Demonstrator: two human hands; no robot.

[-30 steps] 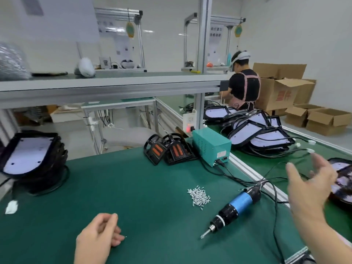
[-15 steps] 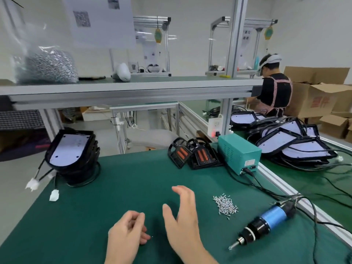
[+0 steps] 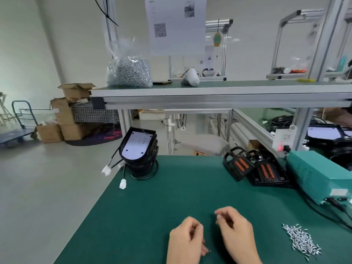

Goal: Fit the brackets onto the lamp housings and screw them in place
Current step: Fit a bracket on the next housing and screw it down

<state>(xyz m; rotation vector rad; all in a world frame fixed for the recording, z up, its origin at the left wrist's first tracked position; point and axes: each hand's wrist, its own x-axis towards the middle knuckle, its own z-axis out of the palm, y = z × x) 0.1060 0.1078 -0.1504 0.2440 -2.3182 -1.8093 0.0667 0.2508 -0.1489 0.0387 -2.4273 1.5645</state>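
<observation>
The left hand (image 3: 185,241) and the right hand (image 3: 236,235) sit side by side, low over the near edge of the green table (image 3: 152,206). Both hands have their fingers curled in. A tiny pale speck shows at the left fingertips, but I cannot tell if either hand is holding anything.

The stack of lamp housings (image 3: 138,149) is on the table's far left corner, well apart from both hands. The housings are black with white plates, and their wires hang off the table's left edge. Two black pieces with orange strips (image 3: 253,168) lie at the table's far right side. A pile of small screws (image 3: 301,239) lies on the table's near right side, near the right hand. A green box (image 3: 316,180) sits at the table's right edge, with black cables coming out.

Above the table's far edge runs a shelf (image 3: 209,90). On it is a clear bag of screws (image 3: 129,73). A paper sheet (image 3: 175,25) hangs over the shelf. Off the table's left side stand cardboard boxes (image 3: 70,119) on a grey floor.

Both hands show their backs, with the wrists coming in from the bottom.
</observation>
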